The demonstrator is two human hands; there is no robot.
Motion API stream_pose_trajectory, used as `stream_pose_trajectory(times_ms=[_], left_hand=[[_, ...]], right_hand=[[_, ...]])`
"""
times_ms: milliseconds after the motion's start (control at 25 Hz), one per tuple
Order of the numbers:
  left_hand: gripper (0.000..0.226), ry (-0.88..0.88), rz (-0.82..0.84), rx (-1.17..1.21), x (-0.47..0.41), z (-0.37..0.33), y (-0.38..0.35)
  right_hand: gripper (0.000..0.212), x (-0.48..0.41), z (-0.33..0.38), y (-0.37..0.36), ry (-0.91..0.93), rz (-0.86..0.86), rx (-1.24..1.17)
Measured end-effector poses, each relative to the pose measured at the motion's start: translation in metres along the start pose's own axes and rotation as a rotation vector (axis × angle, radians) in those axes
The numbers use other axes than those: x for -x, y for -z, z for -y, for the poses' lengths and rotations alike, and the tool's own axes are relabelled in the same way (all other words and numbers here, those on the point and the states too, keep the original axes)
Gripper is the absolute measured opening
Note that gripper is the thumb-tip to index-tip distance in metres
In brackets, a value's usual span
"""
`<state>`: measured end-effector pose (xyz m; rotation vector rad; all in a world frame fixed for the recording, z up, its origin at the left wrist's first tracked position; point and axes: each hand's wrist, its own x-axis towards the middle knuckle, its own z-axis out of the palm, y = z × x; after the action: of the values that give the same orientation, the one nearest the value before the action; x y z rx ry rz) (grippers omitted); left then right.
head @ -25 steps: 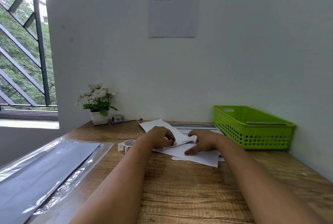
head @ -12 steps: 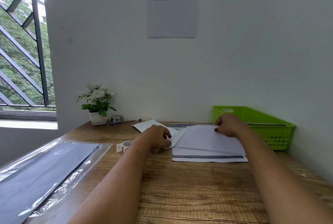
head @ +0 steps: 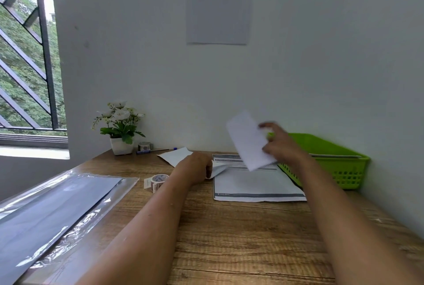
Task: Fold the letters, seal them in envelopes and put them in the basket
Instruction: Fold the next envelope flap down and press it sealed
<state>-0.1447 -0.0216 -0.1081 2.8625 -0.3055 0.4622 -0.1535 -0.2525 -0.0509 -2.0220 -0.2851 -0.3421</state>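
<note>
My right hand (head: 281, 145) holds a white folded paper (head: 249, 141) tilted in the air, just left of the green basket (head: 344, 170); both are motion-blurred. Something flat and pale lies in the basket. My left hand (head: 197, 167) rests on the table, fingers closed on the curled edge of a white envelope (head: 176, 155). A stack of printed letters (head: 254, 185) lies flat on the wooden table below the raised paper.
A roll of tape (head: 157, 180) sits left of my left hand. A plastic sleeve of dark sheets (head: 52, 206) covers the table's left side. A potted flower (head: 120, 128), a small tape roll and a pen (head: 156, 150) stand by the wall.
My right hand has lifted a white paper off the stack and raised it up and to the right, toward the basket. My left hand has stayed on the envelope.
</note>
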Motion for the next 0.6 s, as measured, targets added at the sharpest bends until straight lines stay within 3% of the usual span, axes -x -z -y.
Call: stream_pose_trajectory(times_ms=[80, 160, 400, 600], left_hand=[[0.026, 0.026, -0.008, 0.017, -0.001, 0.000, -0.002], [0.028, 0.050, -0.024, 0.031, 0.000, -0.001, -0.003], [0.039, 0.107, -0.101, 0.014, 0.001, -0.002, -0.004], [0.039, 0.050, -0.046, 0.007, 0.001, -0.005, -0.002]], right_hand=[[0.047, 0.003, -0.004, -0.004, -0.208, 0.352, 0.098], [0.039, 0.003, -0.010, -0.004, -0.319, 0.502, 0.125], [0.019, 0.004, -0.022, 0.017, -0.391, 0.610, -0.208], [0.028, 0.005, -0.028, 0.022, -0.417, 0.666, -0.253]])
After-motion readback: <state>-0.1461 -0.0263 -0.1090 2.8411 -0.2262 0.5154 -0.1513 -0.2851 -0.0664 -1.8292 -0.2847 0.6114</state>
